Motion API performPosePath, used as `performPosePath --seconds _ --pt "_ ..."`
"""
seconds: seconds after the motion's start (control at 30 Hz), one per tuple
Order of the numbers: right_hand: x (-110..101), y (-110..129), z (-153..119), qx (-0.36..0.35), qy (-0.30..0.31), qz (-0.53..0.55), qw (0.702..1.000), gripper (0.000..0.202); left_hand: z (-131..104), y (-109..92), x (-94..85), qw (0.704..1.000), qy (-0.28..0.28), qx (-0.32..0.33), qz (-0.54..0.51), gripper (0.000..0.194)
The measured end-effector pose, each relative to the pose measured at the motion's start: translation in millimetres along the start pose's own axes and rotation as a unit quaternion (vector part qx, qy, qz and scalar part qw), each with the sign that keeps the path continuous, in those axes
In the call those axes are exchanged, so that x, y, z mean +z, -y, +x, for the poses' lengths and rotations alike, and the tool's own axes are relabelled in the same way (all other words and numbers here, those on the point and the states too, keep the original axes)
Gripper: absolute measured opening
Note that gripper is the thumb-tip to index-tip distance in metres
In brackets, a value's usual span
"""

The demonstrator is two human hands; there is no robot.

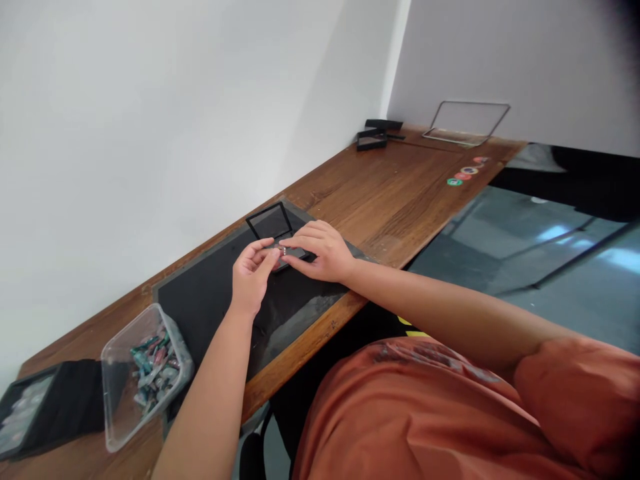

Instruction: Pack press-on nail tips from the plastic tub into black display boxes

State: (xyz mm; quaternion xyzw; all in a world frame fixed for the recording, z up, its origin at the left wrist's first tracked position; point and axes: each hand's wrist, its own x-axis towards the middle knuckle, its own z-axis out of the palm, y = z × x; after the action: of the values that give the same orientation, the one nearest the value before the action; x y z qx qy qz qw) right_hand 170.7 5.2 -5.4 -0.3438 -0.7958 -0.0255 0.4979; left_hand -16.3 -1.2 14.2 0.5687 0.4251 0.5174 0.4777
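Observation:
Over the black mat (200, 300), my left hand (253, 273) and my right hand (323, 253) meet fingertip to fingertip. Between them is a small shiny ring-like piece (284, 251), too small to make out fully. Thumb and fingers of both hands pinch at it. Just behind and under my hands lies a black case (297, 253), its framed lid (271, 222) with a see-through window raised at the back. My fingers hide part of the case's inside.
A clear plastic tub (113, 400) with many small wrapped pieces (157, 367) stands left on the wooden table (400, 207). Beside it is a black tray (30, 413) with pale items. Small black frames (371, 139), a wire stand (467, 123) and round stickers (463, 176) are at the far end.

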Motion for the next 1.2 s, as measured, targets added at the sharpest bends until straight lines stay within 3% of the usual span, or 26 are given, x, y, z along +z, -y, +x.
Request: performPosePath --seconds 0.1,0.17,0.27,0.37,0.53,0.67,0.87,1.2 --pt "-2.3 -3.5 0.2 0.044 -0.016 0.014 0.999 0.028 2.6 3.1 -5.8 0.996 -0.042 0.029 0.069 0.039" --pt "-3.4 -9.8 1.3 0.073 -0.030 0.035 0.996 0.027 4.3 5.8 -11.7 0.982 -0.070 0.048 0.168 0.034" --pt "-3.1 -25.5 6.9 0.119 -0.009 0.084 0.989 0.027 6.0 10.2 -20.3 0.932 -0.070 0.042 0.352 0.030" --pt "0.2 -43.6 16.8 0.160 0.051 0.098 0.981 0.029 7.6 13.5 -24.4 0.896 -0.041 0.018 0.442 0.035" --pt "10.8 -64.8 28.3 0.130 0.177 0.081 0.972 0.026 11.2 14.3 -21.8 0.876 -0.011 -0.002 0.483 0.044" --pt "17.6 -70.9 27.5 0.110 0.230 0.064 0.965 0.028 16.2 13.6 -20.7 0.865 0.001 -0.017 0.501 0.043" --pt "18.1 -66.4 27.3 0.127 0.256 0.017 0.958 0.030 23.8 13.9 -23.3 0.861 0.004 -0.040 0.507 0.037" --pt "12.9 -60.8 26.2 0.151 0.253 0.023 0.955 0.028 21.2 9.4 -23.0 0.862 0.015 -0.020 0.507 0.034"
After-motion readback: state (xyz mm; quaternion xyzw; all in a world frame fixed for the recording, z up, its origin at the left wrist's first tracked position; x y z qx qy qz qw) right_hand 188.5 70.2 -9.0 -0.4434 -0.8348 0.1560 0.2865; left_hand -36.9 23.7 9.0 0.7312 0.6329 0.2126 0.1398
